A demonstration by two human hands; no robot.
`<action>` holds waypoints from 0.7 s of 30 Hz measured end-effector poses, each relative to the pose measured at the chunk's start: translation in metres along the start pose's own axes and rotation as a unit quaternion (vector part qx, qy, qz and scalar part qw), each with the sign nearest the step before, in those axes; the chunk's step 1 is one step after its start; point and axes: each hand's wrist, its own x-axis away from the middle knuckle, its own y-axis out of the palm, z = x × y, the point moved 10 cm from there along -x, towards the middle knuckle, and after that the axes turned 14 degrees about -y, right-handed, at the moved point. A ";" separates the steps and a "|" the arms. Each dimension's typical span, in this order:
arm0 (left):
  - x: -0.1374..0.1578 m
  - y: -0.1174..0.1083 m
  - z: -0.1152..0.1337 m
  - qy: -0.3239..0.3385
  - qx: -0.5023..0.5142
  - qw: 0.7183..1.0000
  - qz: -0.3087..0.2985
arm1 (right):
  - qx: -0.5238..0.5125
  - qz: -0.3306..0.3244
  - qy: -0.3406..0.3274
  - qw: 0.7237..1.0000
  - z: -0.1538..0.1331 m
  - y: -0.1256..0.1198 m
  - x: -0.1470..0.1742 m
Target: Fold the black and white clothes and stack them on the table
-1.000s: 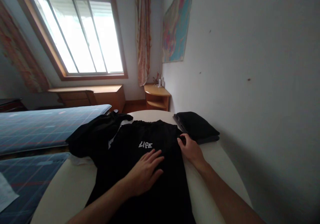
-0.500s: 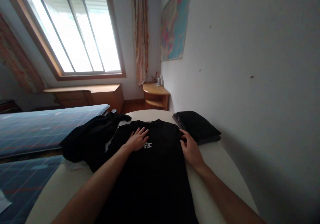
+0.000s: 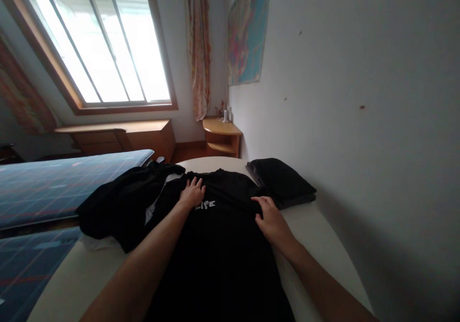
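Note:
A black T-shirt [image 3: 223,255] with white lettering on its chest lies spread on the pale round table [image 3: 323,245], neckline at the far side. My left hand [image 3: 193,192] rests on its upper left chest, palm down with fingers spread, covering part of the print. At the shirt's right side is my right hand [image 3: 271,219], its fingers bent over the cloth and its thumb apart from them. Whether any fabric is tucked under those fingertips is hard to see.
Left of the shirt lies a heap of black clothing [image 3: 118,202] with some white showing. A folded dark stack [image 3: 282,180] sits at the table's far right, near the wall. Beyond the left edge are blue plaid mattresses [image 3: 72,183]; a corner shelf [image 3: 223,128] stands behind.
My left hand has slid a little left, baring more of the lettering. My right hand has shifted from the sleeve area slightly inward and nearer along the shirt's right side.

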 end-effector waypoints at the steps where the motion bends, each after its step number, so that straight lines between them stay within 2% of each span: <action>1: 0.002 -0.003 0.001 -0.004 -0.001 1.000 0.008 | 0.021 -0.008 0.004 1.000 0.000 -0.001 0.001; 4: 0.015 -0.014 0.012 0.008 -0.001 0.999 0.041 | 0.085 -0.014 -0.015 0.996 -0.012 -0.006 0.002; 7: 0.032 -0.020 0.027 0.044 0.005 0.997 0.061 | 0.100 -0.033 -0.084 0.991 -0.044 -0.002 0.004; 11: 0.051 -0.010 0.039 0.082 0.007 0.996 0.044 | 0.036 -0.169 -0.195 0.965 -0.088 0.030 0.020; 13: 0.055 -0.003 0.041 0.089 0.005 0.996 0.030 | 0.008 -0.235 -0.202 0.951 -0.095 0.044 0.032; 15: 0.057 0.001 0.041 0.081 0.005 0.996 0.023 | -0.013 -0.273 -0.196 0.942 -0.096 0.050 0.040; 17: 0.061 0.000 0.042 0.078 0.010 0.996 0.032 | -0.027 -0.293 -0.202 0.934 -0.100 0.050 0.046; 21: 0.080 -0.007 0.056 0.129 0.036 0.989 0.062 | -0.048 -0.306 -0.249 0.918 -0.117 0.041 0.050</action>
